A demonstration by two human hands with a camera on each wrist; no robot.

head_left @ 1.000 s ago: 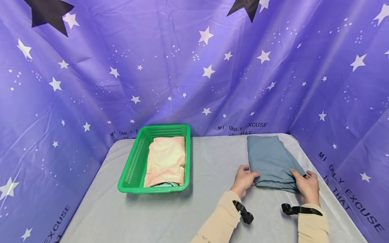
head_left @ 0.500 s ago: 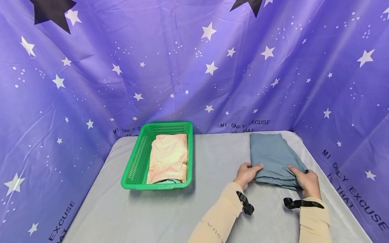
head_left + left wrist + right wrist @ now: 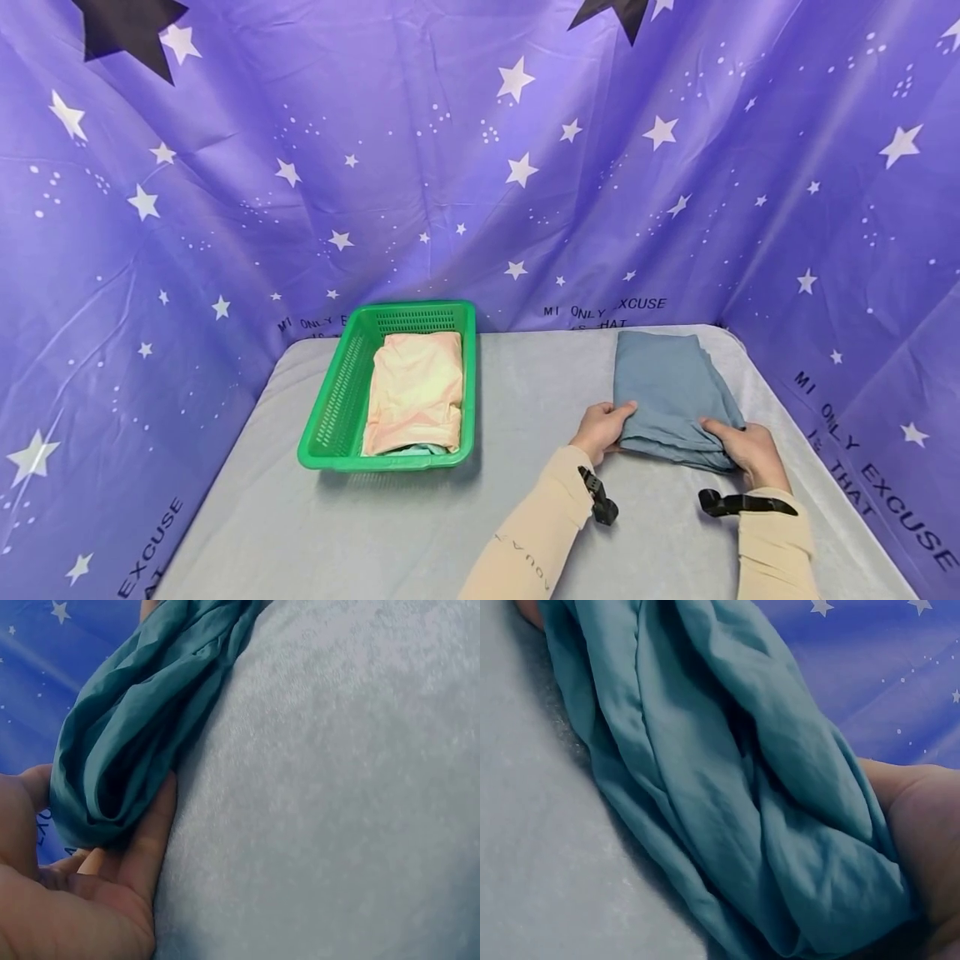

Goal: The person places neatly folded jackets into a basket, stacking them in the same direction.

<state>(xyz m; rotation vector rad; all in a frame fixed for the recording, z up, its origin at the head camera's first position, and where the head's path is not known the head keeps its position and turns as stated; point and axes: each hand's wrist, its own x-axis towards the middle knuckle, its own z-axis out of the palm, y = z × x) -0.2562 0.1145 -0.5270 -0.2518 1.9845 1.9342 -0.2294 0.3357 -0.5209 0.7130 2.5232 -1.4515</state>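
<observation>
My left hand (image 3: 600, 428) and right hand (image 3: 754, 455) are gripping a folded blue-grey cloth (image 3: 667, 383) by its near corners; well left, a green basket (image 3: 386, 462) is holding pink cloth (image 3: 416, 392).

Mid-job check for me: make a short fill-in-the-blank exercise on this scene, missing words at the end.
1. The left hand and right hand grip the folded blue-grey cloth toward its near end, not its ____ end.
2. From the wearer's viewpoint, the rectangular green plastic basket stands to the ____ of that cloth.
3. The strap on the left beige fabric sleeve is coloured ____.
4. The purple fabric backdrop shows white dots and five-pointed ____.

Missing words: far; left; black; stars.
</observation>
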